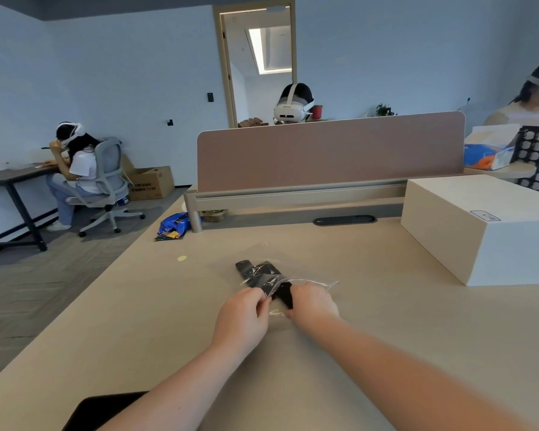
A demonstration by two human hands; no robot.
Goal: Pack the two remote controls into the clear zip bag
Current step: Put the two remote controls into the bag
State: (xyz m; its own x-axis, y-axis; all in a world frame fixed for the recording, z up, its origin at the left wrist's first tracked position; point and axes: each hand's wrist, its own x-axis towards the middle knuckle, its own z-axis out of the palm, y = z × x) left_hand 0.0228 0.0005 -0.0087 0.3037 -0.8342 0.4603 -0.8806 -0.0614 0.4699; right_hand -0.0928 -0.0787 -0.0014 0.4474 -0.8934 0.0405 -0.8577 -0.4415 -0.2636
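Head view, clear zip bag [263,276] holding two black remotes [255,273], left hand [241,318] and right hand [313,301] each in a pinching grip on its mouth

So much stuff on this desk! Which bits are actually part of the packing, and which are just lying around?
Part of the job:
- clear zip bag
- two black remote controls
- left hand and right hand, both at the bag's mouth

Just lying about:
- beige box
- blue snack packet
- yellow sticker
- dark tablet
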